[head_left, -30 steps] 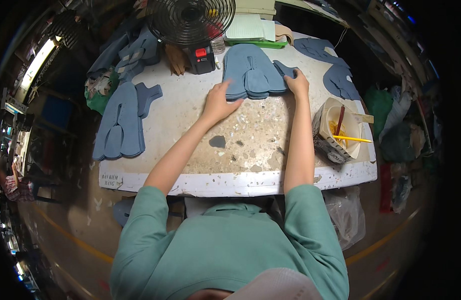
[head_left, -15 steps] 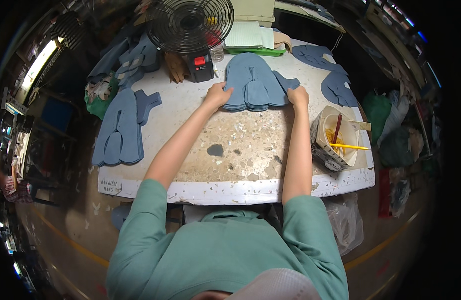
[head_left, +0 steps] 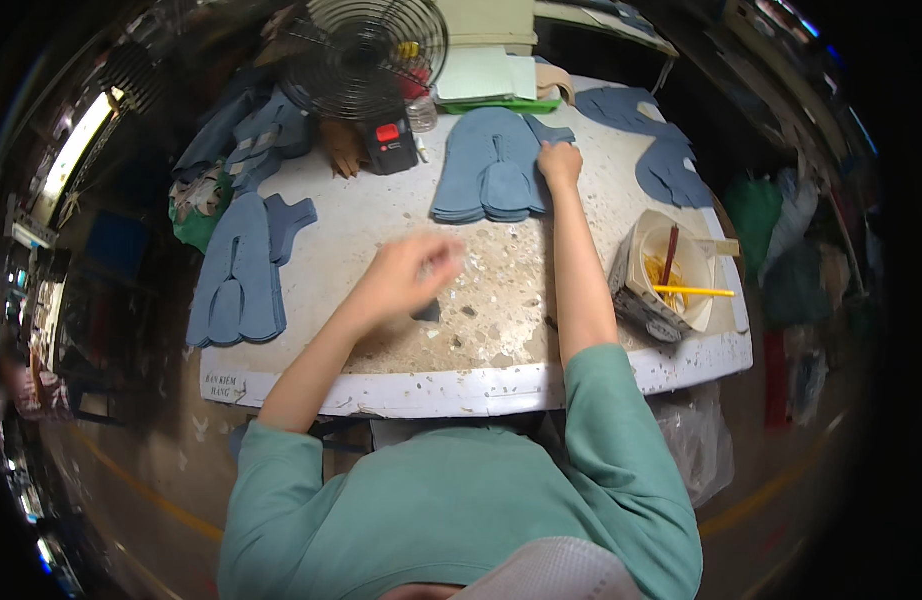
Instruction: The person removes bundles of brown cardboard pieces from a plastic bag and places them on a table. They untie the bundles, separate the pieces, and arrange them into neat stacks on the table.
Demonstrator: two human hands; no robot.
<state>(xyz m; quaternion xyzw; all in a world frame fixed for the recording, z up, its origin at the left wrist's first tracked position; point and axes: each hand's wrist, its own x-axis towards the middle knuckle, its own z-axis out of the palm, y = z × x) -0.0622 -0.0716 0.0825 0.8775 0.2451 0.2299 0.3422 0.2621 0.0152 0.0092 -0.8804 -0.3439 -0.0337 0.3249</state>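
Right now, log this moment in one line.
left hand: blurred, over table | right hand: at right edge of central blue stack | container: table's right

Right hand (head_left: 559,165) touches a blue piece (head_left: 548,130), left hand (head_left: 411,270) above the table (head_left: 481,345).

I look down on a plain sea-green shirt (head_left: 431,510) of soft matte cloth, creased at the flanks, its curved neckline (head_left: 401,584) at the edge nearest my camera. Loose short sleeves of the same green leave the shirt's two sides, the left sleeve (head_left: 281,475) and the right sleeve (head_left: 621,415) each ending near the elbow, and beyond them the forearms (head_left: 583,265), left hand (head_left: 406,277) and right hand (head_left: 559,167) are bare. Just right of the shirt's neckline I make out a whitish, finely textured piece (head_left: 571,572) with a rounded edge, though I can't tell what it is.
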